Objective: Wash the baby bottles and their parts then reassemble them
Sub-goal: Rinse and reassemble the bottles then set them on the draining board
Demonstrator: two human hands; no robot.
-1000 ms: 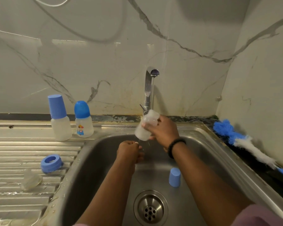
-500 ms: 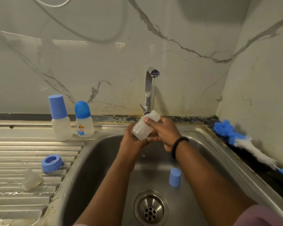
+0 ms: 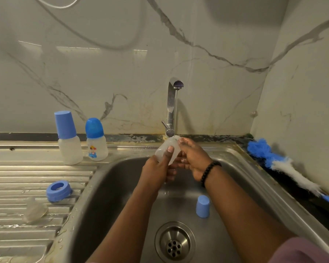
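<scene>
Both hands hold a clear, capless baby bottle under the running tap, above the sink basin. My left hand wraps the bottle's lower part with the thumb across its side. My right hand grips its upper end. A blue cap stands on the sink floor near the drain. On the drainboard lie a blue screw ring and a clear teat. Two capped bottles, a plain one and a printed one, stand at the back.
A blue and white bottle brush lies along the dark ledge right of the sink. The ribbed drainboard is wet. A marble wall closes the back and the right side.
My left hand rose from lower in the basin and closed on the bottle, which earlier only my right hand held. The bottle now sits tilted under the stream.
</scene>
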